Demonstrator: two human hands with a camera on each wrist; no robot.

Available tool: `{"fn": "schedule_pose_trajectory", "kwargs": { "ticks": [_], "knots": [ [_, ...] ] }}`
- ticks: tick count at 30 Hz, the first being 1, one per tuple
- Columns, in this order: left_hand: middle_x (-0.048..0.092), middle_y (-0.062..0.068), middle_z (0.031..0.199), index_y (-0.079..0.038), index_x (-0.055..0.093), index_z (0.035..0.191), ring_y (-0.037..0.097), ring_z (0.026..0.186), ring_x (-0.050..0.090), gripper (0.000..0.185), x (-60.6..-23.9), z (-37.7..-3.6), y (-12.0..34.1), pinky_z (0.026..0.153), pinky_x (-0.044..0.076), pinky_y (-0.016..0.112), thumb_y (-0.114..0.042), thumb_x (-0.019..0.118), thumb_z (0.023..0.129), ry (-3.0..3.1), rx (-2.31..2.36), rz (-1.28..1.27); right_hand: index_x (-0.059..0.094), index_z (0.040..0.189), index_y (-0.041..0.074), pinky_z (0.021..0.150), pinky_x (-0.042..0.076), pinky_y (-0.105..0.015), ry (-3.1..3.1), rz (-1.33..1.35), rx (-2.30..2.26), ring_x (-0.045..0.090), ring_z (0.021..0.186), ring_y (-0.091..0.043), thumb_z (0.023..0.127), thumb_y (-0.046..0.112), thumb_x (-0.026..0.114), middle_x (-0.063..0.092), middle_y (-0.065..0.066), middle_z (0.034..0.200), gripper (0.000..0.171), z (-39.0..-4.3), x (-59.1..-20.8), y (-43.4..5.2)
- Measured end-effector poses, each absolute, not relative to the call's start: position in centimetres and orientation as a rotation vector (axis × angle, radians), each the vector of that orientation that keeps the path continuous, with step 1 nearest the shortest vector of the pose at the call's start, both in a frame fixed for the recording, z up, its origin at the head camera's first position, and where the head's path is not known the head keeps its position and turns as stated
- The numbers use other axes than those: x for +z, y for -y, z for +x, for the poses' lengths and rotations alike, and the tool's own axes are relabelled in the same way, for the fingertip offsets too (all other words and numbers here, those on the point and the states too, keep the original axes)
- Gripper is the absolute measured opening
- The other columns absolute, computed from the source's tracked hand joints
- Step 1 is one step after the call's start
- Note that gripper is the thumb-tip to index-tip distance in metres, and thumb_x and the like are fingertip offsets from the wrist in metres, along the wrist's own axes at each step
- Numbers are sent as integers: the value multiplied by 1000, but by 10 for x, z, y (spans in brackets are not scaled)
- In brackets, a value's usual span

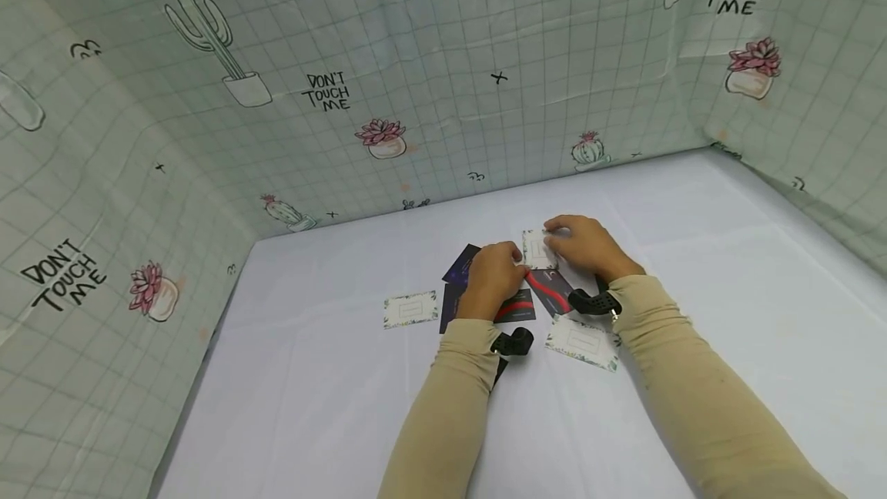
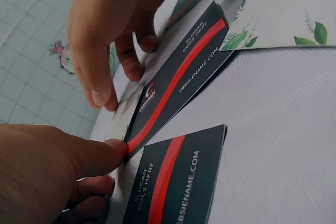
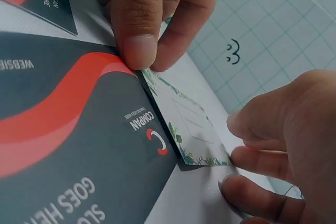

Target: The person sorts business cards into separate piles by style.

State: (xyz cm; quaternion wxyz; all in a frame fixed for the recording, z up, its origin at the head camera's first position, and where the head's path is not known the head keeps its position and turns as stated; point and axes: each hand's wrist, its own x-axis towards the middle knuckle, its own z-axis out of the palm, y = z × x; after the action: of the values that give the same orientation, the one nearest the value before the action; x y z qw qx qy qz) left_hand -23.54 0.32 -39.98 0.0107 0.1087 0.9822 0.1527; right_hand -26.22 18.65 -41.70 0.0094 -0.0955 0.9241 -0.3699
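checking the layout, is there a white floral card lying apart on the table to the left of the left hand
Yes, a white floral card lies alone on the table, left of the left hand.

White table (image 1: 728, 268); gridded cactus-print cloth walls (image 1: 485, 45) on three sides.

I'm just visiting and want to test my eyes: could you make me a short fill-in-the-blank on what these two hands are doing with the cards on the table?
1. The wall cloth behind the table reads "DON'T ____ ME".
2. The stripe on the dark card at the left hand is ____.
3. The white card between the hands has a border of green ____.
4. The right hand touches the ____ card.

Missing words: touch; red; leaves; white
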Motion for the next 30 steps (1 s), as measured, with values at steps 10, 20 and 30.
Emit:
{"fn": "schedule_pose_trajectory", "kwargs": {
  "ticks": [10,20,30],
  "knots": [
    [73,-1,107,-20,76,108,17,103,66,20,-403,-238,1,89,49,33,-33,72,94,-3050,567,371,64,126,-7,100,39,-57,-2937,-331,-1191,53,119,-44,91,11,62,63,-29,120,39,-264,-422,-189],
    [75,-3,94,-20,79,106,17,95,67,16,-402,-239,6,85,49,35,-29,71,94,-2973,839,349,64,125,-8,100,40,-56,-2941,-323,-1182,53,120,-44,92,12,63,62,-29,122,39,-265,-422,-189],
    [73,-3,91,-14,78,103,17,87,66,13,-403,-240,2,77,50,33,-17,71,92,-2948,1051,246,64,126,-7,94,43,-54,-2967,-274,-1197,58,110,-41,94,14,64,63,-28,117,38,-264,-424,-188]
  ]
}}
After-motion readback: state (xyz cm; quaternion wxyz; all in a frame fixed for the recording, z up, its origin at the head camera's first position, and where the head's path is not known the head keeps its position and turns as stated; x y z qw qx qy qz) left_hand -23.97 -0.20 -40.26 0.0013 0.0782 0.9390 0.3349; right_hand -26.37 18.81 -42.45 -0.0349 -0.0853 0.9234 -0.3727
